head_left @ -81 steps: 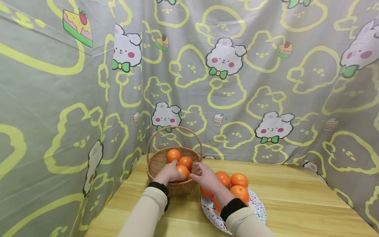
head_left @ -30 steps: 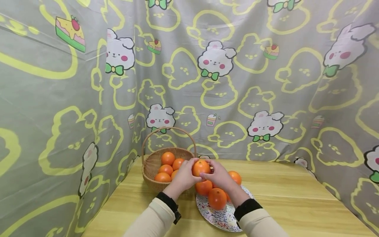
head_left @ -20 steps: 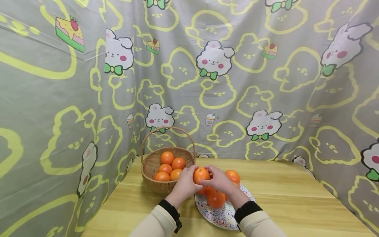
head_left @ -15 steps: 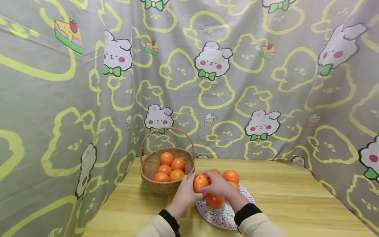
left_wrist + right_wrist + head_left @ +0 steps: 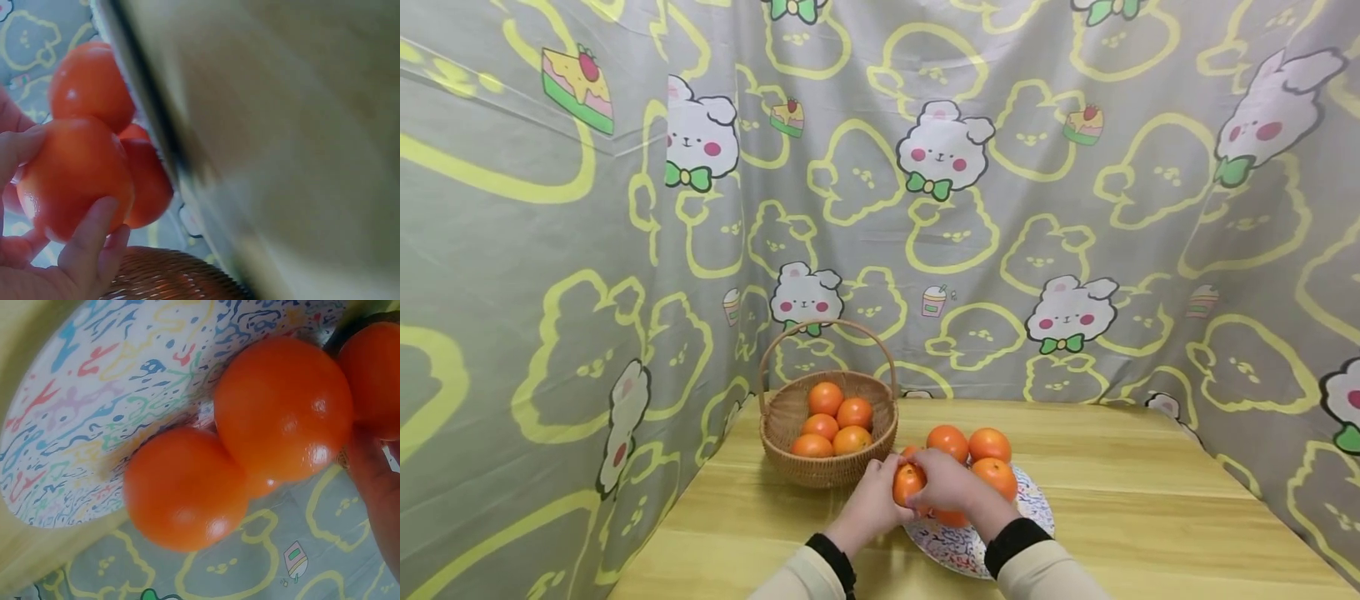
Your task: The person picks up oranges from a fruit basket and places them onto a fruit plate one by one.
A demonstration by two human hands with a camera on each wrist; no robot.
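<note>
Both hands hold one orange (image 5: 909, 485) at the left side of the patterned plate (image 5: 958, 554). My left hand (image 5: 874, 503) grips it from the left, and in the left wrist view its fingers (image 5: 90, 240) curl round the fruit. From the right, my right hand (image 5: 953, 482) pinches the same orange with thumb and fingers. More oranges (image 5: 990, 447) lie on the plate, some partly hidden behind the right hand. Whether the held orange touches the plate cannot be seen.
A wicker basket (image 5: 820, 473) with a tall arched handle stands behind and left of the plate, with several oranges (image 5: 825, 400) inside. Wooden tabletop (image 5: 1150, 500) extends to the right. A printed cloth (image 5: 955, 233) hangs behind and at the sides.
Earlier both hands were at the basket, the left on an orange inside. Over the last second they have lowered an orange from beside the basket's rim toward me, down to the plate's left side.
</note>
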